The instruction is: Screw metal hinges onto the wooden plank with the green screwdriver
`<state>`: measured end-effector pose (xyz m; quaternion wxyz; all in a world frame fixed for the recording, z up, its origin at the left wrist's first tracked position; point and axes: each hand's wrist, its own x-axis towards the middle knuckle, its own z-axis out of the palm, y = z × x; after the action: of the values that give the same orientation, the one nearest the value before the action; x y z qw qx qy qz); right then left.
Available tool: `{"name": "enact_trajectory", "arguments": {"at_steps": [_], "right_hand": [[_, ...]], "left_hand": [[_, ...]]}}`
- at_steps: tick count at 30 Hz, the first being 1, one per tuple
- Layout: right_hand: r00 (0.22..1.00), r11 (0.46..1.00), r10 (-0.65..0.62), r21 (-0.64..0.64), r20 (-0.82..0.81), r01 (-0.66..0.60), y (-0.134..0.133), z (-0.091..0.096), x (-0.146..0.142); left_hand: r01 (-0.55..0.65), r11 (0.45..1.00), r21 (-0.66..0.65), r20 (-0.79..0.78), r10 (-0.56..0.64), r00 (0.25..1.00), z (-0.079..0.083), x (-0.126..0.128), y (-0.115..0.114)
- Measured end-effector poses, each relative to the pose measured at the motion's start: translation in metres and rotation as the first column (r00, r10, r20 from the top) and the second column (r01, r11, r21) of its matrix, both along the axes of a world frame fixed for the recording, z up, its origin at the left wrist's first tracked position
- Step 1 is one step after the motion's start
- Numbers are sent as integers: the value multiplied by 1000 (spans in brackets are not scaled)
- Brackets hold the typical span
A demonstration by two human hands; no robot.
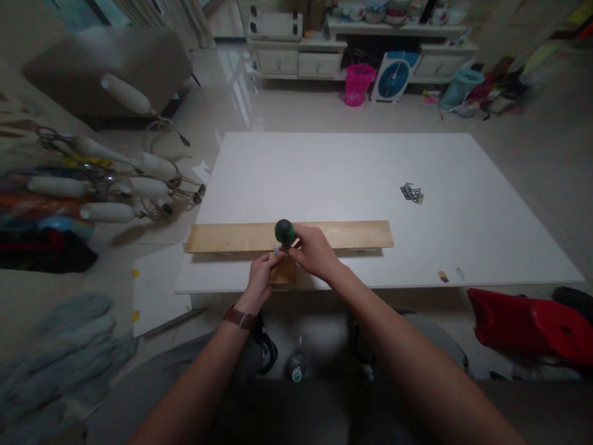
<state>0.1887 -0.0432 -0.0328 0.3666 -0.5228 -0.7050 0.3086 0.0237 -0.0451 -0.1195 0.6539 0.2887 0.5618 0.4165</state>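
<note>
My right hand is closed round a screwdriver with a green and black handle, held nearly upright over the near edge of a long wooden board. Beneath its tip is a small metal bracket, partly hidden by my fingers. My left hand pinches at this bracket, thumb and fingers close together beside the tool. A short wooden piece extends from the long board toward me, partly covered by the left hand. The screwdriver's shaft is mostly hidden.
The boards lie on a white tabletop. Several metal brackets are piled to the right. Small items rest near the front right edge. A red plastic stool stands right, a clear bottle below, and a lamp with white shades left.
</note>
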Motion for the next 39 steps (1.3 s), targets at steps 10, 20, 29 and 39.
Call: {"name": "enact_trajectory", "arguments": {"at_steps": [10, 20, 29, 39], "right_hand": [[994, 995, 52, -75, -93, -59, 2, -7, 7], [998, 1000, 9, 12, 58, -10, -1, -6, 6], [999, 999, -5, 35, -40, 7, -1, -8, 0], [868, 933, -361, -133, -343, 335, 2, 5, 23]], "left_hand": [[13, 1000, 21, 25, -14, 1000, -4, 1, 0], [-27, 999, 21, 34, 26, 999, -1, 3, 0], [-14, 1000, -14, 88, 16, 996, -3, 3, -1], [11, 996, 84, -102, -3, 995, -4, 4, -1]]}}
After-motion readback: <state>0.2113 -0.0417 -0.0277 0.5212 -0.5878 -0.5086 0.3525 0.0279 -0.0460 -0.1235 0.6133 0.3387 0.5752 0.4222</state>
